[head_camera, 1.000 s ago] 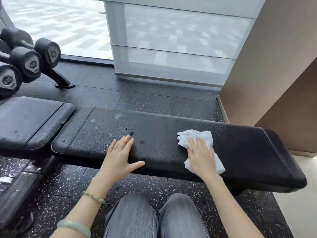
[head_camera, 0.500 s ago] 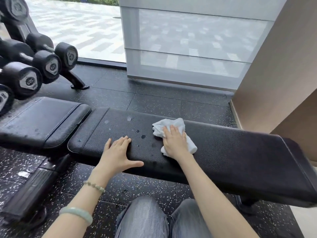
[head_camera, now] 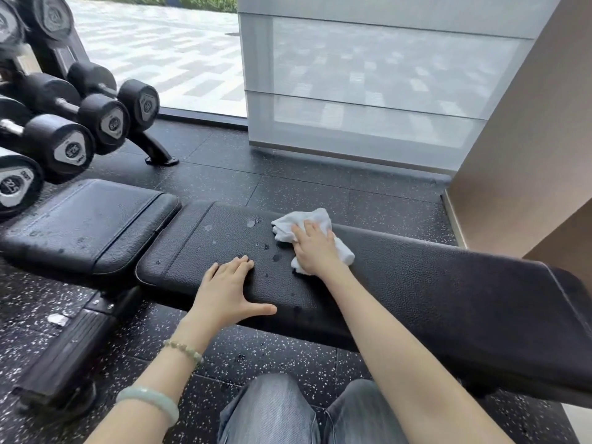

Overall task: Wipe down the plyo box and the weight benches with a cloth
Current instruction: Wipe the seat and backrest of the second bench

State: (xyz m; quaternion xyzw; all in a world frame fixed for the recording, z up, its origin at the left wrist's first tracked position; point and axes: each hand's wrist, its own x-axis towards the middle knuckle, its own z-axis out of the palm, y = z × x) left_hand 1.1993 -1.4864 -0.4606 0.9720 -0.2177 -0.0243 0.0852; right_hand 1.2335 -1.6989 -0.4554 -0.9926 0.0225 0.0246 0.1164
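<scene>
1. One weight bench [head_camera: 416,283] with two pads; its right end is cut off.
2. Dumbbells [head_camera: 61,145] are cropped at the left, count unclear.
3. Two hands: left hand [head_camera: 224,290] lies flat and spread on the pad; right hand [head_camera: 315,251] presses flat.
4. One cloth [head_camera: 307,221] sits at the pad's far edge, half hidden.

I get bright daylight from the window [head_camera: 153,56] ahead, and the view outside is washed out. The bench [head_camera: 432,283] top carries a soft sheen, with faint shadow beneath. Wide-angle distortion bends the frame's edges; focus stays sharp.
</scene>
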